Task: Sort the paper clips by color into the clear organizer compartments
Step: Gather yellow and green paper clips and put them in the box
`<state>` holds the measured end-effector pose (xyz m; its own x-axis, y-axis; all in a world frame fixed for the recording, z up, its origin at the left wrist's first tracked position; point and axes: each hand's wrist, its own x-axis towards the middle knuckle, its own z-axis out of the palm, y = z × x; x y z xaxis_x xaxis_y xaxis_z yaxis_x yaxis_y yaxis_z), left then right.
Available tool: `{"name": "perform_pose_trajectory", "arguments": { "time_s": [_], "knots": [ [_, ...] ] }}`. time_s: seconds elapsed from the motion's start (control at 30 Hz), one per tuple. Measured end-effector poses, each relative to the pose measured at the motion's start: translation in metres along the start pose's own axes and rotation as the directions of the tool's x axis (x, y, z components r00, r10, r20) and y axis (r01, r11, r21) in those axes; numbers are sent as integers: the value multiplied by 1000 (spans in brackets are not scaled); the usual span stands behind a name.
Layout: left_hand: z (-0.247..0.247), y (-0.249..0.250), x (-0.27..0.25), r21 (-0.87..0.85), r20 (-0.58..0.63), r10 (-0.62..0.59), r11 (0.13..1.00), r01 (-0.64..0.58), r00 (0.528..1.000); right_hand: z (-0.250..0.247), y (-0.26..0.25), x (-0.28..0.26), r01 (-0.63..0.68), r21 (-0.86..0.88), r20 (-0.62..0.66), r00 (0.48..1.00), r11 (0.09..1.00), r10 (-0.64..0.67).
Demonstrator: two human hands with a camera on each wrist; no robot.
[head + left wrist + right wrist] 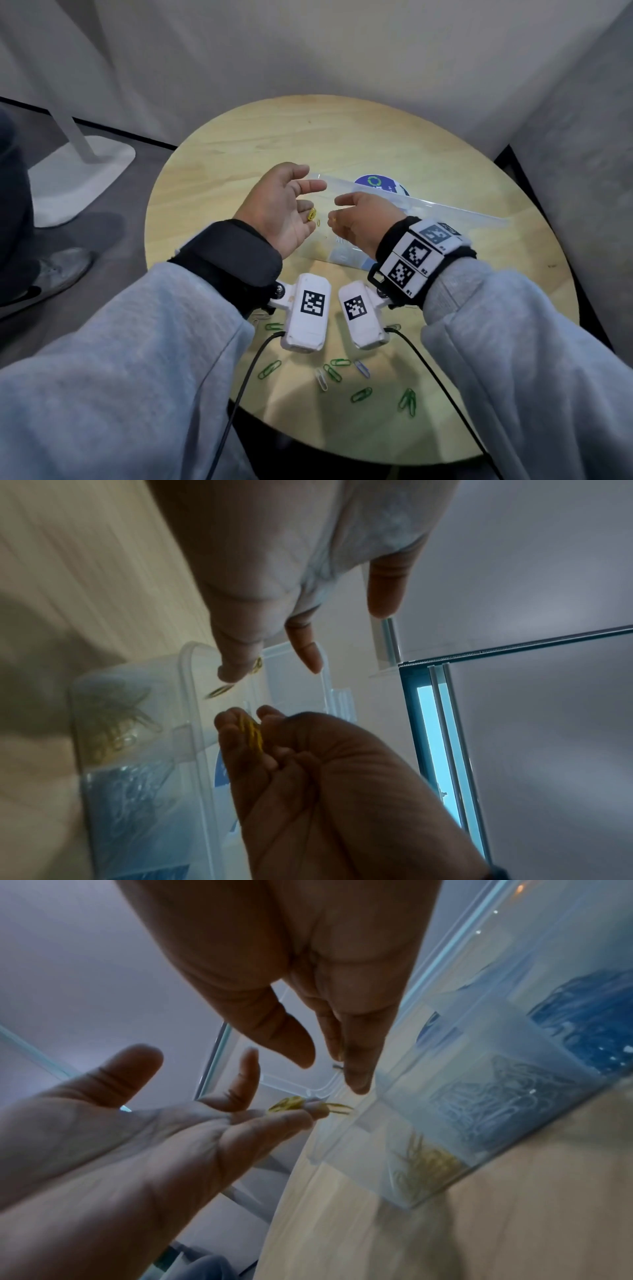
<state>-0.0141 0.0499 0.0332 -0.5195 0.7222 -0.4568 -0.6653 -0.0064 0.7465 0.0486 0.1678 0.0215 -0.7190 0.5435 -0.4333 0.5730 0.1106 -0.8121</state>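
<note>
My left hand point(303, 202) is held palm up and open above the clear organizer point(346, 255). A few yellow paper clips point(311, 214) lie on its fingertips. In the left wrist view one yellow clip point(221, 691) is dropping off them toward the compartment with yellow clips point(113, 739). My right hand point(337, 214) faces it, and its curled fingers hold more yellow clips point(253, 733). A neighbouring compartment has blue clips point(589, 1020). Several green clips point(361, 394), a white clip point(321, 379) and a pale blue clip point(362, 368) lie loose near the table's front edge.
The organizer's open lid point(452, 214) stretches right over a round blue-labelled disc point(375, 183). The round wooden table point(260, 137) stands against grey walls. A white stand base point(78, 174) and another person's shoe point(58, 270) are on the floor at the left.
</note>
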Motion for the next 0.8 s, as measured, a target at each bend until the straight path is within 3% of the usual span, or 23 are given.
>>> {"name": "perform_pose_trajectory", "arguments": {
  "time_s": [0.23, 0.3, 0.43, 0.5, 0.6, 0.7, 0.8],
  "knots": [
    [-4, 8, -10, -9, 7, 46, 999, -46, 999, -1, 3, -5, 26, 223, 34, 999, 974, -34],
    [-10, 9, -9, 87, -35, 39, 996, -36, 999, -3, 3, -9, 47, 259, 44, 997, 965, -60],
    [-23, 11, -13, 393, -161, 92, 919, -22, 983, -9, 7, -21, 108, 118, 53, 992, 987, -115],
    [-29, 13, -19, 600, -185, 111, 800, 22, 976, -11, 9, -29, 150, 51, 52, 987, 987, -153],
    [-43, 15, -32, 848, -193, 103, 518, 114, 976, -10, 13, -40, 243, -151, 36, 970, 958, -240],
    [-56, 11, -45, 942, -236, 102, 270, 202, 966, -4, 19, -50, 298, -355, 70, 954, 886, -292],
    [-61, 2, -53, 961, -273, 57, 58, 270, 960, 7, 25, -58, 290, -561, 172, 957, 775, -234]
  ]
}}
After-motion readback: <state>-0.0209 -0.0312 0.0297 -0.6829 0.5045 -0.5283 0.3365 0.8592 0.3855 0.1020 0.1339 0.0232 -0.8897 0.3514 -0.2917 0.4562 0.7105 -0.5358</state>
